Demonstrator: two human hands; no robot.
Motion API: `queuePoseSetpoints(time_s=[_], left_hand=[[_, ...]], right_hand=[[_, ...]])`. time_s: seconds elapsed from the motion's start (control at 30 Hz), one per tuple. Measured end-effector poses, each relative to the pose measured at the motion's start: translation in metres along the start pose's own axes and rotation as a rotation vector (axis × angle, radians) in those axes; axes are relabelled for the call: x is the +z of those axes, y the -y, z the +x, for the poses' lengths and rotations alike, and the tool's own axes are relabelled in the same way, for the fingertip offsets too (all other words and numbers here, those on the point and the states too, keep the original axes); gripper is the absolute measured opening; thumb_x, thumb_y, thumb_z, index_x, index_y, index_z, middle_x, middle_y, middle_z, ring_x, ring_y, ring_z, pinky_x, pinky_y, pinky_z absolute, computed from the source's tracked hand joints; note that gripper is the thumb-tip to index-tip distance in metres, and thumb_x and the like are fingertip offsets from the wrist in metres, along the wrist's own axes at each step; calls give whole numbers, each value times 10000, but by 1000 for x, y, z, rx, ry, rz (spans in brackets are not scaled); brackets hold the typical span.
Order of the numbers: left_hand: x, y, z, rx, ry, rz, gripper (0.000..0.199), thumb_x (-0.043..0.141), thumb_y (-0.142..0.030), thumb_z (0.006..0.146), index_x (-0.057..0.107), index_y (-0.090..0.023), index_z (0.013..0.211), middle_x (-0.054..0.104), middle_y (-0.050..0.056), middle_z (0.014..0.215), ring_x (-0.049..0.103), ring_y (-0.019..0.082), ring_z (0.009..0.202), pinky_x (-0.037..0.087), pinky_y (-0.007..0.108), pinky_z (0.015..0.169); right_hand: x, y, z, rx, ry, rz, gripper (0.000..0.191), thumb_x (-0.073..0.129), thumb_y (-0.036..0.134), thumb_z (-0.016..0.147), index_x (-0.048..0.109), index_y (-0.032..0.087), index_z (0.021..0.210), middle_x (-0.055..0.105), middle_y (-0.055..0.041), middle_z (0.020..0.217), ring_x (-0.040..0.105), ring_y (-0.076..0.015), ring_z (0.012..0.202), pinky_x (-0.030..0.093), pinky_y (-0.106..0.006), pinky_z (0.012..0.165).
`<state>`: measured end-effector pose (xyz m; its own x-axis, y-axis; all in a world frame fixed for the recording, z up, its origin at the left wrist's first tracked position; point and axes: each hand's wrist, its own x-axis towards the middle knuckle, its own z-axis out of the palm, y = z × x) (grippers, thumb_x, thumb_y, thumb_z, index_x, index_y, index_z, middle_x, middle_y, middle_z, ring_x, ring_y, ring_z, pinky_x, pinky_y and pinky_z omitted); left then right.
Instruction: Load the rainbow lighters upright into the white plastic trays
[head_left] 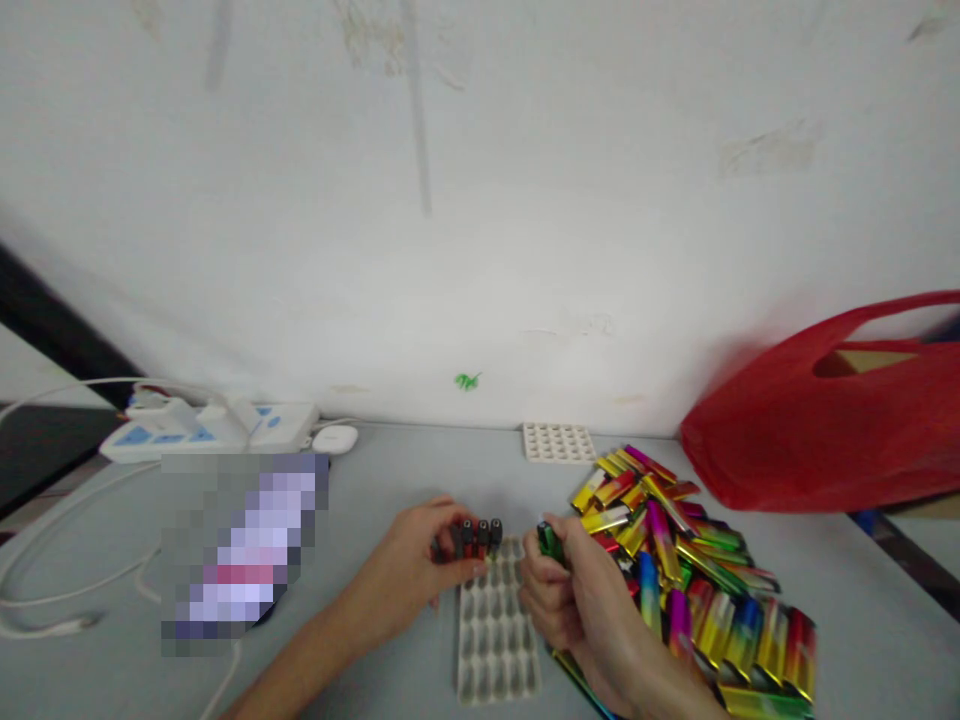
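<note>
My left hand [409, 555] is curled at the far end of a pale tray [499, 640] with rows of small pockets. Its thumb and fingers close on a short row of black-topped lighters [482, 533], whose lower parts show red and yellow. To the right of the tray, my right hand [581, 600] is wrapped round a green lighter [551, 542] with a dark top end; most of it is hidden in the fist. Beside that hand lies a heap of shiny metallic-coloured lighter casings [661, 545], in gold, red, green, blue and purple.
A second pale pocketed tray [559, 443] lies by the wall. To the right stands a red bag [810, 430]. A power strip [277, 425] with plugs, white cables [67, 605] and a blurred-out phone-like object [251, 550] are on the left.
</note>
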<state>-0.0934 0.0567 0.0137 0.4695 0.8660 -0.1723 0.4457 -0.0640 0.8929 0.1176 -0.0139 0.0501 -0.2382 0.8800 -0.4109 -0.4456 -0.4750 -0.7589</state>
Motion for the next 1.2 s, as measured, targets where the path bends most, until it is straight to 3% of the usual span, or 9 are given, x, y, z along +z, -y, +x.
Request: queuePoseSetpoints(time_s=[0.27,0.4,0.63,0.8,1.07,1.13,1.2], left_hand=[[0,-2,-2,7,3,1,316,829,-428,825,826,-170,1008,605,20,911,650,179,696,533,188,449],[-1,-4,-2,3,7,5,311,816,-414,825,828,-171,1018,601,12,898,636,171,656,536,205,442],[-1,-3,0,-23,13,-5,351,806,-431,791,824,-161,1014,588,3,884,628,169,632,535,220,425],[-1,-1,-1,-35,15,13,357,824,-441,793,825,-164,1018,602,7,895,632,165,626,527,219,429],[-1,-4,-2,-34,6,23,333,819,-423,811,805,-162,1017,617,11,909,656,179,654,523,219,443],[-1,-5,-3,-27,11,23,317,819,-418,821,807,-165,1012,618,8,912,658,175,662,521,218,468],[-2,-7,-4,-20,11,22,299,825,-414,831,815,-172,1005,630,10,918,665,177,692,520,218,511]], right_hand=[[-5,2,-2,124,96,52,723,778,823,791,354,259,637,188,143,542,40,-62,493,0,-234,450],[-2,1,-1,134,45,18,741,757,855,757,332,263,626,193,141,530,53,-61,489,10,-234,440],[-9,-16,5,64,-31,-29,564,629,730,882,374,278,661,210,131,526,92,-83,483,55,-248,443],[-7,-8,1,63,-45,-35,557,654,715,843,368,276,651,201,131,534,98,-81,489,48,-248,450],[-11,-5,2,133,33,-16,674,624,845,893,379,261,665,220,124,572,76,-80,512,60,-230,465],[-14,-10,6,117,28,-49,714,629,930,855,436,265,686,238,126,540,78,-79,479,68,-237,445],[-13,-13,7,56,-20,-93,737,643,992,813,553,262,763,322,109,521,171,-95,447,143,-246,424]])
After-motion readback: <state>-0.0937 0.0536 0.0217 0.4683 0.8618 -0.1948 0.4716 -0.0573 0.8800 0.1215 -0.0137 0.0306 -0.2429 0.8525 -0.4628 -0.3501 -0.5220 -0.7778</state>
